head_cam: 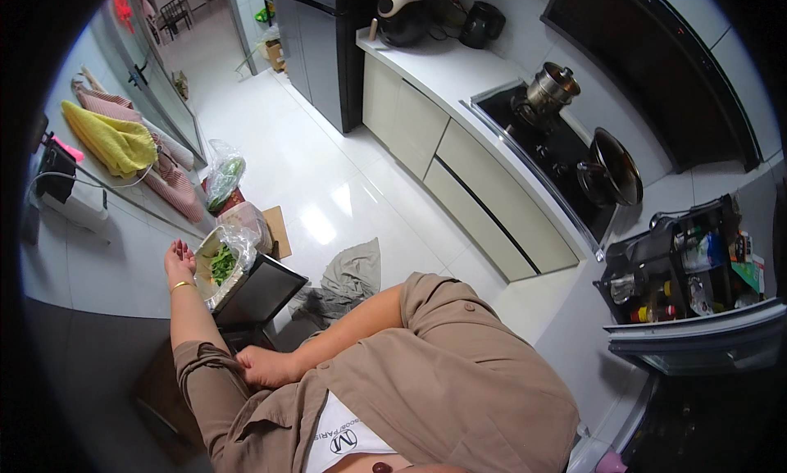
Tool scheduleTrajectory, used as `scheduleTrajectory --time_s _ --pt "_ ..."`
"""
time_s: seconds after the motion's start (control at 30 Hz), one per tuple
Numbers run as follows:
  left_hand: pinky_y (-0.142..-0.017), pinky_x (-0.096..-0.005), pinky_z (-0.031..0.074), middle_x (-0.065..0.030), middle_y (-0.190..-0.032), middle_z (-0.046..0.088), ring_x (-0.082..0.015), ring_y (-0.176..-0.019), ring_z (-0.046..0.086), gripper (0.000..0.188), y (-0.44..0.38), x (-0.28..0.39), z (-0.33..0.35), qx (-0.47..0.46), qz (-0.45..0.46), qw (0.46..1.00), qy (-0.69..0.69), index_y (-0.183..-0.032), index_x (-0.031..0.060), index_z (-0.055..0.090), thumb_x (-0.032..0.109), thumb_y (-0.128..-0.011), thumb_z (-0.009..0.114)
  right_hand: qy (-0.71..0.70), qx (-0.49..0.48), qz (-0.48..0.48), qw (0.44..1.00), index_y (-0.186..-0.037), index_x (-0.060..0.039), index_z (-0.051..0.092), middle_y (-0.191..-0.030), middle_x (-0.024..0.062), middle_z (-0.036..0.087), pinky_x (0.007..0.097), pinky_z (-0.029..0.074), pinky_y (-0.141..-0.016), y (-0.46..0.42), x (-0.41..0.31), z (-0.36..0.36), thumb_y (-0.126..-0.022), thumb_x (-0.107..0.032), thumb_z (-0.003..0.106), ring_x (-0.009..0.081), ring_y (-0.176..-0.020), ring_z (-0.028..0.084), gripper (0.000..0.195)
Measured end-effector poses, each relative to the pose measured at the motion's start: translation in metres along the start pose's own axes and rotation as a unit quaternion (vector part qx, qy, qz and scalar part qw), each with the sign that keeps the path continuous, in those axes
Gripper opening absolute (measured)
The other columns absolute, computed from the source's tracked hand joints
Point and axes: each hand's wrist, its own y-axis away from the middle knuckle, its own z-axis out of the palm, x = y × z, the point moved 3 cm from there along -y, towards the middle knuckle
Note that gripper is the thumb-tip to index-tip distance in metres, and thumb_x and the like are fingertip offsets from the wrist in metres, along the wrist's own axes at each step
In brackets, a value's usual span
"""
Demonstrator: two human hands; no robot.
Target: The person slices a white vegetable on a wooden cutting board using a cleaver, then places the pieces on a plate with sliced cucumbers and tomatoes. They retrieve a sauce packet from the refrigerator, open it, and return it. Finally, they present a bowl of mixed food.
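My right hand grips the rolled brown sleeve of my left arm near the elbow. The left forearm stretches forward, a gold bracelet around its wrist. My left hand is palm up with loosely curled fingers, and nothing is in it. Close beside that hand stands a bin lined with a plastic bag, holding green leaves. Its dark lid is tilted open.
Behind the bin, a clear bag of green vegetables sits near cardboard. A grey cloth lies on the tiled floor. Towels hang at left. Across stand a fridge, a stove with pots, and an opened rack of bottles.
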Motion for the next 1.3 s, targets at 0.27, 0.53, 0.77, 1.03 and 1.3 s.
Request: scheduleTrajectory --time_s 0.27,0.53,0.77,1.03,1.3 --pt "-0.055 -0.0266 0.042 0.0020 -0.071 0.061 -0.0126 -0.065 0.057 0.025 0.010 0.024 0.016 0.022 -0.021 0.986 0.166 -0.078 0.0139 0.064 0.018 -0.094 0.045 0.141 -0.350 0.074 0.923 -0.110 -0.0050 0.064 -0.093 0.0034 0.065 0.0292 0.049 -0.065 -0.003 0.009 -0.025 -0.084 -0.020 0.063 0.0115 -0.078 0.057 0.030" --pt "-0.048 -0.0258 0.039 0.0017 -0.062 0.059 -0.0127 -0.054 0.054 0.017 0.050 -0.025 0.049 0.029 -0.075 0.980 0.181 -0.073 0.0128 0.061 0.015 -0.087 0.052 -0.394 -0.310 0.116 0.857 -0.142 -0.0134 0.038 -0.143 0.0078 0.044 0.0468 0.029 -0.110 0.003 -0.074 0.013 -0.071 -0.076 0.053 0.0260 -0.133 0.036 0.096" --pt "-0.049 -0.0236 0.042 0.0036 -0.068 0.062 -0.0080 -0.058 0.056 0.012 0.094 0.043 0.085 -0.036 0.010 0.976 0.213 -0.087 0.0132 0.064 0.017 -0.091 0.053 -0.290 -0.311 0.291 0.857 -0.142 -0.0058 0.037 -0.143 0.0086 0.045 0.0405 0.032 -0.109 0.010 -0.001 0.016 -0.080 -0.062 0.061 0.0254 -0.130 0.042 0.087" --pt "-0.083 -0.0257 0.046 0.0000 -0.091 0.061 -0.0114 -0.086 0.057 0.020 0.267 -0.022 0.081 -0.394 0.316 0.833 -0.227 -0.107 0.0069 0.058 0.017 -0.090 0.060 0.252 -0.386 0.068 0.885 -0.123 0.0018 0.054 -0.108 0.0107 0.066 0.0309 0.046 -0.092 -0.022 -0.131 -0.032 -0.094 -0.026 0.059 0.0169 -0.103 0.060 0.041" --pt "-0.106 -0.0358 0.037 -0.0123 -0.139 0.040 -0.0214 -0.125 0.044 0.068 0.405 -0.180 0.068 -0.636 -0.003 0.753 -0.169 -0.145 0.0019 0.021 0.013 -0.091 0.061 -0.241 0.011 -0.167 0.956 -0.112 -0.0099 0.059 -0.082 0.0056 0.066 0.0349 0.052 -0.071 -0.158 -0.205 -0.169 -0.099 -0.030 0.046 0.0195 -0.075 0.064 0.027"
